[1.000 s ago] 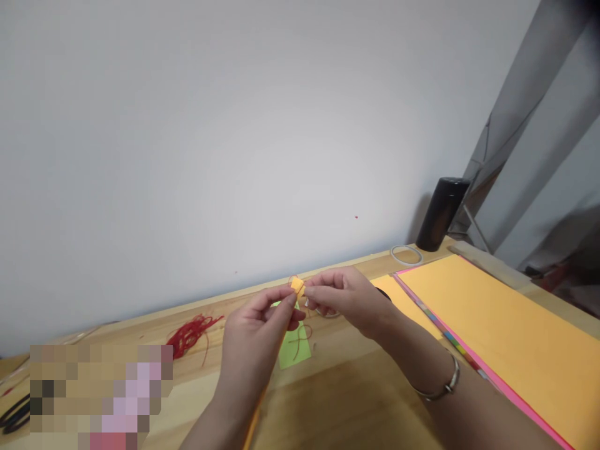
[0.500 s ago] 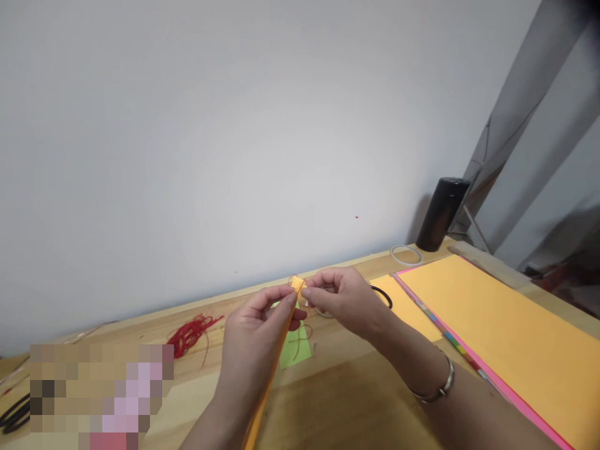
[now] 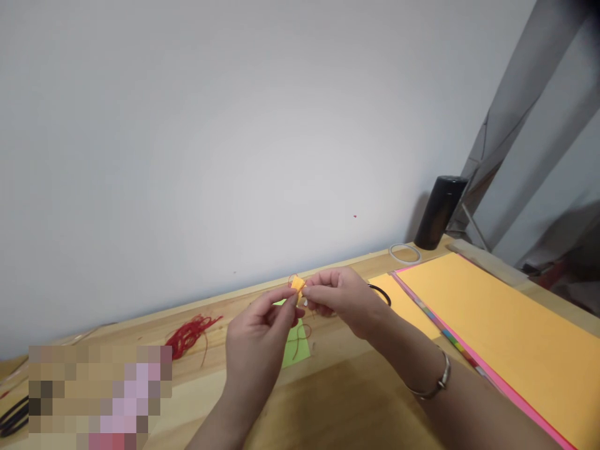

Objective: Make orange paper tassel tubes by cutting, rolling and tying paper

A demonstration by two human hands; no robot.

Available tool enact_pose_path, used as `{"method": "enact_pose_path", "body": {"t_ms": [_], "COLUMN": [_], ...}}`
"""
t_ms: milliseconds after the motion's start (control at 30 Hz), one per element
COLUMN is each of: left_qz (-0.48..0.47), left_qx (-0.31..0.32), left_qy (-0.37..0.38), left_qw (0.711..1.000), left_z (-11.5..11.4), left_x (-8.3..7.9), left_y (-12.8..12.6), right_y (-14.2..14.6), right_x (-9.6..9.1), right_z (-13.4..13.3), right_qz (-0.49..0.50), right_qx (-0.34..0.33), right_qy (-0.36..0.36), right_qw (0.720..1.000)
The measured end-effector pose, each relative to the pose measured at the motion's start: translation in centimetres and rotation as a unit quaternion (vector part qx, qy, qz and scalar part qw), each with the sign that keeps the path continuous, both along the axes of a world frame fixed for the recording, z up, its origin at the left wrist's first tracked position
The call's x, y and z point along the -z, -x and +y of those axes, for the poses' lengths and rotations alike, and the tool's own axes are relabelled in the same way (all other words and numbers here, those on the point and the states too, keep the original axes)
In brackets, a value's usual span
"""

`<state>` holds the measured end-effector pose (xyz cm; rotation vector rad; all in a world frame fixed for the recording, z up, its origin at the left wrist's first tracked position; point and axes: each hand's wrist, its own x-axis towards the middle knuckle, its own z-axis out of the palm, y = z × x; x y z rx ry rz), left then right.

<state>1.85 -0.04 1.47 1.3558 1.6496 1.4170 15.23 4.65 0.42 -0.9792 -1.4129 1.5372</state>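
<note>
Left hand pinches 1 yellow paper, right hand red thread.

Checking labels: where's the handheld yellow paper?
Head view, just below centre: the yellow paper is pinched in the left hand, beside the right hand.

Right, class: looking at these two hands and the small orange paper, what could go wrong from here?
The small orange paper, pinched in the left hand with the right hand close beside it, might crease or tear if pulled hard.

The thin reddish thread, curling loosely over the green paper, could tangle or snag.
</note>
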Motion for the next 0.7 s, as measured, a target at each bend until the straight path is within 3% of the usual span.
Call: {"method": "enact_pose_path", "body": {"t_ms": [167,267,400,533,700], "left_qz": [-0.149,-0.211,-0.248,-0.266,-0.255], "left_qx": [0.054,0.099,0.115,0.116,0.128], "left_qy": [0.060,0.079,0.103,0.116,0.118], "left_qw": [0.986,0.969,0.956,0.950,0.951], "left_z": [0.7,1.2,1.5,1.3,0.9], "left_x": [0.0,0.5,0.5,0.1,0.1], "left_y": [0.7,1.3,1.6,1.4,1.3], "right_y": [-0.4,-0.5,-0.4,-0.5,-0.7], "right_x": [-1.0,-0.6,-0.2,-0.6,-0.8], "right_z": [-0.3,-0.3,-0.2,-0.3,-0.3], "right_qz": [0.032,-0.023,-0.077,-0.108,-0.112], "right_qx": [-0.060,-0.021,0.079,0.118,0.076], "right_qy": [0.012,-0.022,-0.166,-0.353,-0.406], "right_qw": [0.998,0.999,0.980,0.922,0.904]}}
